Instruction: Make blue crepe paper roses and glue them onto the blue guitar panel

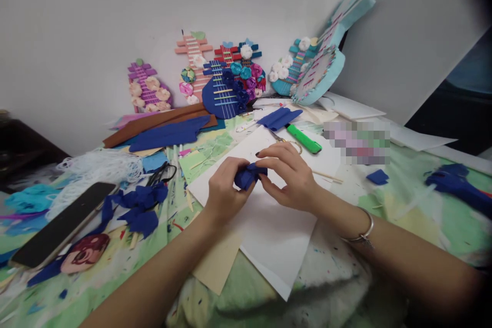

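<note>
Above the white sheet [282, 246], the left hand [224, 187] holds the crumpled blue piece [246, 179] tight, likely to keep it still; the right hand [289, 177] pinches its edge.

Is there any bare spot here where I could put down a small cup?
The widest patch is the near part of the white sheet, right of the beige paper. A smaller one lies beyond the left hand, left of the scissors. Crowded: the left side, with phone, white yarn and blue scraps; the back, with guitar shapes.
</note>
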Motion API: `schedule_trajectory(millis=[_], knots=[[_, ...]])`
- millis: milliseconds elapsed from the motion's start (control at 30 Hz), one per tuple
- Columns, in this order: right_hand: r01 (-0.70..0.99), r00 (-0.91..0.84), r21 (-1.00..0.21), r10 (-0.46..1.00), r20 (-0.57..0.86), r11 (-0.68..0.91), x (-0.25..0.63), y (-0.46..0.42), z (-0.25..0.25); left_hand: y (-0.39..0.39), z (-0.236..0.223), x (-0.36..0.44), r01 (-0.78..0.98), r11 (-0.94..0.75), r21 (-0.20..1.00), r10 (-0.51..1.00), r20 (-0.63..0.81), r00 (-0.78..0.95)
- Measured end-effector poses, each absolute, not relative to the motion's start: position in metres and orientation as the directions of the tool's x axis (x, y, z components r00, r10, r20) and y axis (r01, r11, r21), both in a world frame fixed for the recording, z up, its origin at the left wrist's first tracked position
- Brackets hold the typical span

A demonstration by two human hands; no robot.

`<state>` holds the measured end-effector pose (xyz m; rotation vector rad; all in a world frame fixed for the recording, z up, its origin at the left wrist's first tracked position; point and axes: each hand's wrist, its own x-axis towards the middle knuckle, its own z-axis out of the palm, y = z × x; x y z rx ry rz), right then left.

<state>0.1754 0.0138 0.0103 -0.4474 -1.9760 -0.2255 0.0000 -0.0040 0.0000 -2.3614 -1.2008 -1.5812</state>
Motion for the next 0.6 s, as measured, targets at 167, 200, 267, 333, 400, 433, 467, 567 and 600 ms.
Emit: schedule_trajectory(millis=[167,200,267,333,400,433,467,567,600], knots=[[0.438,-0.424,0.053,0.155,0.893,0.897,0.1792,0.0172,0.0114,-0.0022,-0.0005,-0.0038,0.704,-0.702,0.109,0.407,0.872,0.271],[0.439,-0.427,0.05,0.159,0.89,0.897,0.1797,0.0174,0.0118,-0.0019,-0.0003,-0.0042,0.704,-0.701,0.109,0.406,0.873,0.27],[0.437,-0.43,0.035,0.175,0.886,0.899,0.1803,0.0177,0.0128,-0.0015,0.0005,-0.0048,0.709,-0.698,0.103,0.401,0.876,0.267],[0.437,-0.431,0.025,0.184,0.884,0.899,0.1807,0.0183,0.0135,-0.0014,0.0014,-0.0051,0.712,-0.695,0.101,0.398,0.879,0.264],[0.439,-0.433,0.027,0.185,0.882,0.898,0.1811,0.0192,0.0134,-0.0015,0.002,-0.0052,0.714,-0.693,0.1,0.396,0.88,0.261],[0.44,-0.435,0.029,0.185,0.881,0.898,0.1813,0.0198,0.0132,-0.0015,0.0023,-0.0051,0.714,-0.693,0.1,0.395,0.881,0.261],[0.44,-0.439,0.032,0.183,0.88,0.898,0.1815,0.0203,0.0129,-0.0015,0.0025,-0.0051,0.714,-0.693,0.1,0.395,0.881,0.26],[0.443,-0.448,0.044,0.179,0.876,0.896,0.1821,0.0214,0.0122,-0.0014,0.0031,-0.0049,0.712,-0.695,0.103,0.399,0.879,0.262],[0.445,-0.451,0.049,0.176,0.875,0.894,0.1821,0.0217,0.012,-0.0013,0.0033,-0.0048,0.711,-0.695,0.105,0.401,0.878,0.262]])
